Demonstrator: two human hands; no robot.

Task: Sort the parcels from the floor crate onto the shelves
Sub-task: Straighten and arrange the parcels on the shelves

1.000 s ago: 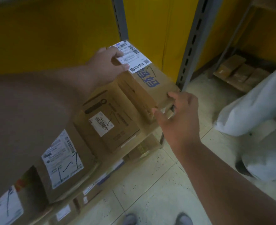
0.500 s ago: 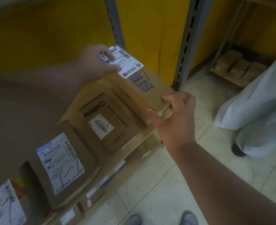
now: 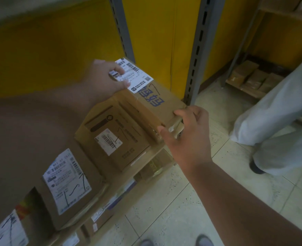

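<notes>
A brown cardboard parcel (image 3: 152,105) with blue print and a white shipping label lies at the right end of a shelf row, beside a grey upright. My left hand (image 3: 104,80) grips its far corner, thumb and fingers over the label. My right hand (image 3: 187,132) holds its near right corner, thumb on the front face and fingers over the top edge. To its left sits a second brown parcel (image 3: 116,139) with a small barcode label, then a third parcel (image 3: 70,185) with a large white label.
A grey perforated shelf post (image 3: 198,55) stands just right of the parcel, with a yellow wall behind. Another person's light trousers (image 3: 278,121) and dark shoe stand on the tiled floor at right. More boxes (image 3: 251,77) lie on a low shelf at the back right. Lower-shelf parcels show beneath.
The view has shifted slightly; both hands stay on the end parcel. My left thumb has slid a little further over the label.
</notes>
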